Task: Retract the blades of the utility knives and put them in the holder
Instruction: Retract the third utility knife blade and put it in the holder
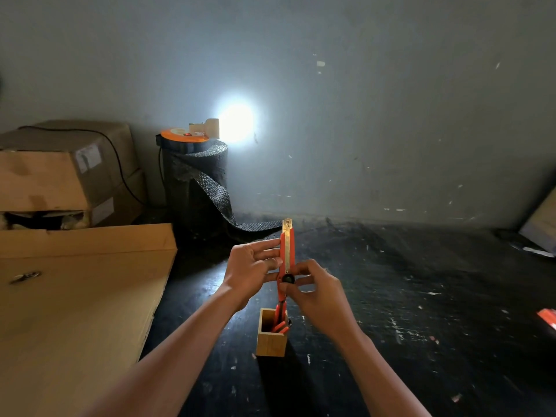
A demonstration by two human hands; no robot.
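Note:
I hold an orange utility knife (286,251) upright in both hands above a small wooden holder (271,332). My left hand (251,270) grips its body from the left. My right hand (316,291) pinches it lower down, with the thumb at the black slider knob (288,278). A short metal tip shows at the knife's top end. Inside the holder stand other orange knives (280,322), leaning against its right wall.
The holder stands on a dark, scuffed surface (391,296). A large flat cardboard sheet (75,311) lies at left, with stacked cardboard boxes (60,176) behind it. A roll of black bubble wrap (195,188) with a lit lamp (210,127) on top stands by the wall. An orange object (547,317) shows at the right edge.

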